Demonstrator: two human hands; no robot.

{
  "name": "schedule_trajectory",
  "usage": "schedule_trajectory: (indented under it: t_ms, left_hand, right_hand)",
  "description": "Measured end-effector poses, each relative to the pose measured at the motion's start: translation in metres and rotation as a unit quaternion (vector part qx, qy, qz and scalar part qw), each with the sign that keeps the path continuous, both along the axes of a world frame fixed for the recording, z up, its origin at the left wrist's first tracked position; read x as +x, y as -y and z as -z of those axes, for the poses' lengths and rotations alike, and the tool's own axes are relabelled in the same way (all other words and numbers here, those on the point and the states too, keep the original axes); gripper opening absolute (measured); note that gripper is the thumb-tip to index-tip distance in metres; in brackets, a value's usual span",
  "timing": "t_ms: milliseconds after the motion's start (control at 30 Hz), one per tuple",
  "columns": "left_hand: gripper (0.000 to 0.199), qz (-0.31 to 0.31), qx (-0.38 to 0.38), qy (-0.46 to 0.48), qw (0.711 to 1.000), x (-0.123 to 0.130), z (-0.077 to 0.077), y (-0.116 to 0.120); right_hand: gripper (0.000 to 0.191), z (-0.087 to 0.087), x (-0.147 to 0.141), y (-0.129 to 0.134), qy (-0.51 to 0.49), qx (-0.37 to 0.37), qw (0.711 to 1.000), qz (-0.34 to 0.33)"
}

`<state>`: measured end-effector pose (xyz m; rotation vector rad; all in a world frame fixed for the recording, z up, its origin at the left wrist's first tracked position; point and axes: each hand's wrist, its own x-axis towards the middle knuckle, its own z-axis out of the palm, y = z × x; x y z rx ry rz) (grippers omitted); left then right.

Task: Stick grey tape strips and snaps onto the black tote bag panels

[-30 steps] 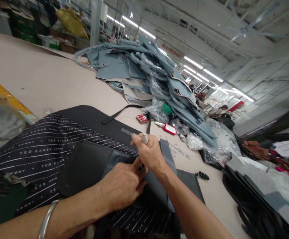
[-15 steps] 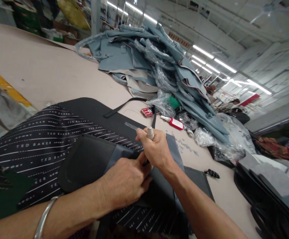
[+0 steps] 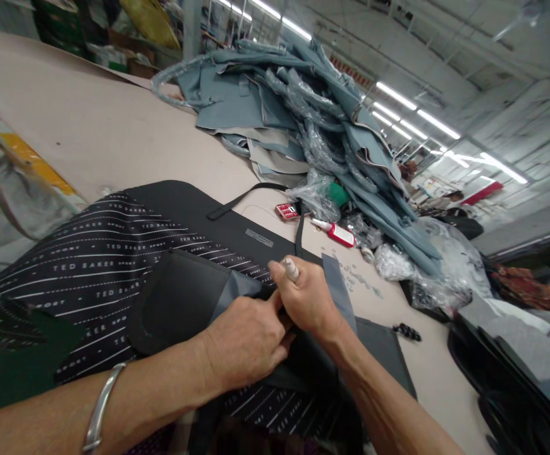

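Observation:
A black bag piece (image 3: 175,297) with a grey-blue band lies beneath both hands, over black lining fabric (image 3: 95,265) printed with white lines and lettering. My right hand (image 3: 309,296) is closed in a fist around a whitish, pen-like tool (image 3: 291,270); only its top end shows, and its lower end is hidden. Pressed close against it, my left hand (image 3: 249,341) has its fingers curled on the dark edge of the bag piece. A silver bangle (image 3: 100,411) circles the left wrist. The spot under the fingertips is hidden.
A tall heap of blue-grey bags (image 3: 275,107) in plastic wrap stands behind. Closer lie a red-and-white bottle (image 3: 339,234), a small red box (image 3: 286,211) and a black strap (image 3: 237,201). Black pieces (image 3: 497,373) are stacked at right on the pale table (image 3: 90,120).
The view has shifted a little, so most things sit slightly farther right. Both hands keep their hold, and the tool's top end now tilts more to the left.

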<state>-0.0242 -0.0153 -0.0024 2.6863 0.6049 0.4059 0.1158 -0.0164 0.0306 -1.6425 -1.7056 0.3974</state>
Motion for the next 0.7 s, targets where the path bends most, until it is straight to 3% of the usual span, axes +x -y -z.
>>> schedule_trajectory:
  t_ms: [67,133,233,300,367,433,500,600,667,700]
  left_hand:
    - [0.023,-0.004,0.006,0.007,1.0,-0.001,-0.001,0.0]
    - [0.019,-0.013,0.013,0.016,1.0,-0.002,-0.002,0.0]
    - [0.018,-0.02,0.017,0.019,0.999,-0.003,-0.001,0.0]
    - [0.017,-0.021,0.016,0.022,0.999,-0.002,0.0,0.0]
    - [0.015,-0.024,0.015,0.027,0.999,-0.002,0.0,0.0]
    - [0.014,-0.029,0.013,0.03,0.999,-0.003,-0.001,0.0]
    - [0.014,-0.032,0.011,0.027,0.999,-0.003,-0.003,0.0]
    - [0.018,-0.029,0.006,0.016,0.999,-0.003,-0.006,-0.002]
    - [0.021,-0.024,-0.003,0.009,1.0,-0.003,-0.006,-0.003]
    - [0.022,-0.024,-0.01,0.007,1.0,-0.003,-0.005,-0.002]
  right_hand:
    - [0.036,-0.003,0.009,0.007,-0.05,0.003,0.999,0.017]
    - [0.031,-0.012,0.016,0.012,-0.181,0.03,0.982,0.044]
    - [0.026,-0.027,0.014,0.015,-0.377,0.132,0.916,0.039]
    - [0.025,-0.025,0.007,0.013,-0.428,0.193,0.882,0.029]
    - [0.028,-0.014,0.003,0.008,-0.438,0.183,0.88,0.035]
    - [0.031,-0.003,0.004,0.006,-0.428,0.103,0.897,0.043]
    - [0.036,-0.003,0.013,0.014,-0.367,-0.008,0.928,0.063]
    - [0.031,-0.018,0.031,0.055,-0.094,-0.135,0.979,0.124]
    - [0.028,-0.024,0.038,0.1,0.13,-0.199,0.957,0.167]
    - [0.045,-0.021,0.039,0.124,0.21,-0.237,0.931,0.184]
